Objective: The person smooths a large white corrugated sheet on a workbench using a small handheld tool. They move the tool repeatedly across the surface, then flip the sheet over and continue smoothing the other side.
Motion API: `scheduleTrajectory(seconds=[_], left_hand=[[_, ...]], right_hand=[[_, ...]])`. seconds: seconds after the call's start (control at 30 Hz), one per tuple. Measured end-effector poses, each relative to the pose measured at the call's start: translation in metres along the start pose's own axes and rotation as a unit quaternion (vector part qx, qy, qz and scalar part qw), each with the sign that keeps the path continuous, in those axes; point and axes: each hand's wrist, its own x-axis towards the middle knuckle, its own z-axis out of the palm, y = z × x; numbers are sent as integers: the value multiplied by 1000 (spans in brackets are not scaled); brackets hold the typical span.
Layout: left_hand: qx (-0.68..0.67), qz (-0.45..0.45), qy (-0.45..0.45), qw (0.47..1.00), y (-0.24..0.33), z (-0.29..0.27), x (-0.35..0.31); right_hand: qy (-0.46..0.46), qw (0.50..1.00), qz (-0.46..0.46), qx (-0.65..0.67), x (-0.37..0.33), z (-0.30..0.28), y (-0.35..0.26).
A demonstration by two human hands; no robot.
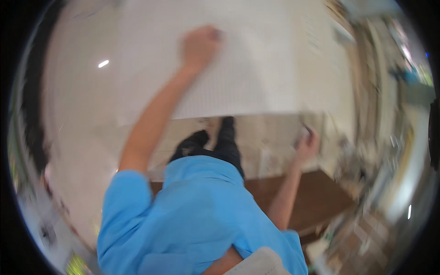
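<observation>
Sheet (256, 68), large, white: gripped at top by closed left hand (199, 46); right hand (306, 144) blurred, grip indeterminable.

Bright blue short-sleeved shirt (192, 220), dark trousers (220, 142).

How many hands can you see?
2. The left hand is up high, pressed against the big white sheet. The right hand is lower on the right, by the sheet's bottom edge, too blurred to tell more.

Pale glossy floor (78, 114) fills the left of the frame, a dark brown wooden surface (321, 201) sits lower right, blurred clutter (389, 151) lines the right edge.
</observation>
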Motion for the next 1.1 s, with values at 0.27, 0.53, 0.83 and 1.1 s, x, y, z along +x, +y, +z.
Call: scheduleTrajectory(seconds=[0.27,0.53,0.83,1.1], left_hand=[[134,-7,-43,990,10,-29,2],[142,-9,-20,990,6,-19,1],[101,28,-3,995,4,-20,5],[105,9,-15,994,7,-25,2]], right_hand=[[9,978,162,131,16,28,-52],[-39,996,74,35,35,57,-44],[-57,987,-57,-136,44,76,-48],[-12,969,-121,-215,40,86,-42]])
